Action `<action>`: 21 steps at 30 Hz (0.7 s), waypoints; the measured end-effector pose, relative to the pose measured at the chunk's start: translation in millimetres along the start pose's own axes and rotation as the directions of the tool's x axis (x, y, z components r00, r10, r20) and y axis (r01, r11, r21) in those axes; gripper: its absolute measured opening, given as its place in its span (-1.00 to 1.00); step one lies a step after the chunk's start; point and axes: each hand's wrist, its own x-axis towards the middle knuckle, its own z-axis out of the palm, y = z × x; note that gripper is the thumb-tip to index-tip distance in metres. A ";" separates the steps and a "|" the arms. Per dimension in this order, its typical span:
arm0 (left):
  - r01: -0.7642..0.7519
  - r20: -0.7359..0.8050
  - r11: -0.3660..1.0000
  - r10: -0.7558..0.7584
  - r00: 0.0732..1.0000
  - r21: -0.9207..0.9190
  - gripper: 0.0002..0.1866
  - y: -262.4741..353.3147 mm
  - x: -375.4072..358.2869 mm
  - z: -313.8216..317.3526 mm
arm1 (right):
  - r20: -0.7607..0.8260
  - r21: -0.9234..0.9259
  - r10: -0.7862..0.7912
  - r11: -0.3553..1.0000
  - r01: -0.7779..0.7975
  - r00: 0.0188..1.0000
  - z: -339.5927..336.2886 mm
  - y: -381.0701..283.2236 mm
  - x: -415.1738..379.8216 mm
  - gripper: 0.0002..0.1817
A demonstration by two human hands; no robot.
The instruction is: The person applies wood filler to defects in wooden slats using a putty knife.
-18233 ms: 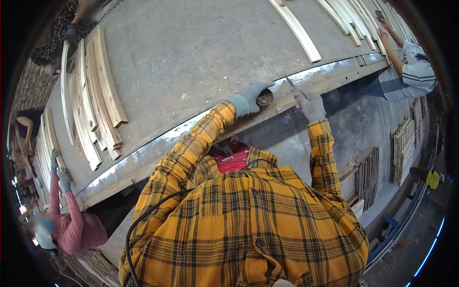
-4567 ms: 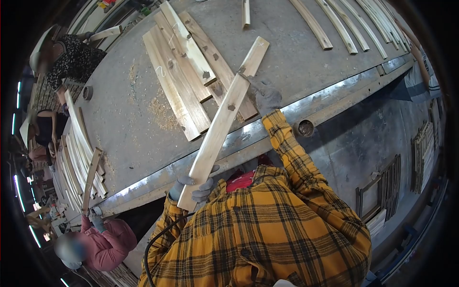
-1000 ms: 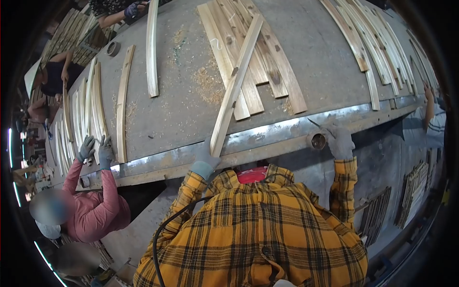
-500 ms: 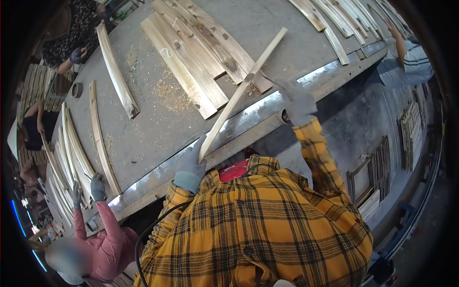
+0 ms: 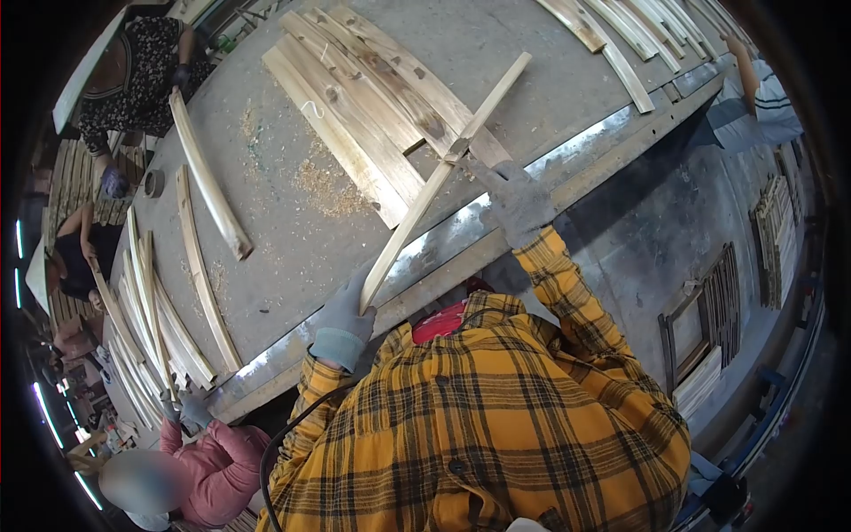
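My left hand (image 5: 341,319), in a grey glove, is closed around the near end of a narrow wooden strip (image 5: 409,226). The strip slants up and away over the table edge, its far part lying across several wider boards (image 5: 355,133). A dark knot shows partway along it. Beside that knot is my right hand (image 5: 521,202), also gloved, with its fingers closed and pointing at the strip. Something thin and dark seems to stick out from the fingertips against the wood, too small to name.
The grey table (image 5: 292,275) has a shiny metal edge. Wood shavings (image 5: 332,191) lie beside the boards. Loose strips (image 5: 208,266) lie to the left, with a tape roll (image 5: 154,183). A co-worker in pink (image 5: 217,470) handles strips at lower left; other people stand around the table.
My right hand has moved left and inward, from a blur off the table edge to the strip's knot. My left hand and strip end have shifted slightly down and left.
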 end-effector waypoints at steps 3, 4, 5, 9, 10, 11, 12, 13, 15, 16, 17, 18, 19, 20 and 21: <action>0.017 0.081 0.992 -0.007 0.997 -0.127 -0.26 -13.7 0.2 -3.2 | 0.069 0.115 0.150 0.981 -0.158 0.986 -0.1 0.7 4.6 -0.49; 0.122 0.205 0.959 -0.070 0.976 -0.254 -0.26 -15.6 0.9 -5.7 | 0.027 0.223 0.194 0.955 -0.195 0.981 6.3 4.4 6.5 -0.48; 0.123 0.203 0.960 -0.072 0.977 -0.252 -0.26 -15.4 0.8 -8.0 | -0.010 0.331 0.241 0.917 -0.225 0.970 12.3 6.6 7.6 -0.47; 0.345 0.397 0.778 -0.135 0.908 -0.525 -0.21 -10.5 0.4 -18.3 | -0.078 0.355 0.227 0.916 -0.186 0.971 29.4 -5.8 11.8 -0.45; 0.338 0.405 0.739 -0.096 0.909 -0.583 -0.19 -13.3 0.9 -18.7 | -0.094 0.309 0.213 0.935 -0.175 0.973 32.9 -10.9 12.0 -0.44; 0.337 0.405 0.740 -0.096 0.909 -0.582 -0.19 -14.0 0.9 -19.7 | -0.109 0.264 0.198 0.951 -0.164 0.974 34.6 -13.4 11.5 -0.42; 0.331 0.413 0.729 -0.073 0.908 -0.599 -0.21 -14.4 0.9 -20.9 | -0.110 0.264 0.200 0.950 -0.165 0.974 35.6 -14.0 9.3 -0.42; 0.323 0.418 0.719 -0.050 0.907 -0.616 -0.22 -15.2 1.7 -22.3 | -0.104 0.220 0.163 0.966 -0.137 0.981 36.8 -13.9 6.4 -0.42; 0.328 0.426 0.719 -0.049 0.903 -0.613 -0.23 -10.4 3.2 -24.5 | -0.091 0.179 0.126 0.978 -0.108 0.988 35.0 -6.7 -1.6 -0.41; 0.331 0.435 0.719 -0.044 0.899 -0.611 -0.23 -11.7 3.8 -24.8 | -0.095 0.186 0.135 0.976 -0.116 0.986 35.1 -4.4 -8.1 -0.41; 0.326 0.434 0.721 -0.039 0.900 -0.612 -0.23 -15.8 3.9 -24.8 | -0.101 0.191 0.144 0.974 -0.123 0.984 37.4 -4.8 -11.9 -0.40; 0.331 0.424 0.739 -0.067 0.903 -0.587 -0.24 -18.0 4.1 -25.0 | -0.105 0.188 0.146 0.974 -0.124 0.984 34.0 -6.8 -9.5 -0.40; 0.336 0.414 0.756 -0.095 0.905 -0.561 -0.24 -19.7 4.1 -24.8 | -0.117 0.145 0.172 0.977 -0.155 0.978 29.6 -7.9 -6.6 -0.40; 0.334 0.415 0.757 -0.093 0.905 -0.561 -0.24 -20.0 3.4 -24.3 | -0.129 0.103 0.197 0.977 -0.185 0.972 23.4 -9.2 -3.5 -0.40; 0.317 0.384 0.795 -0.116 0.916 -0.517 -0.26 -17.1 2.6 -22.9 | -0.129 0.104 0.199 0.977 -0.187 0.971 14.5 -9.5 1.8 -0.40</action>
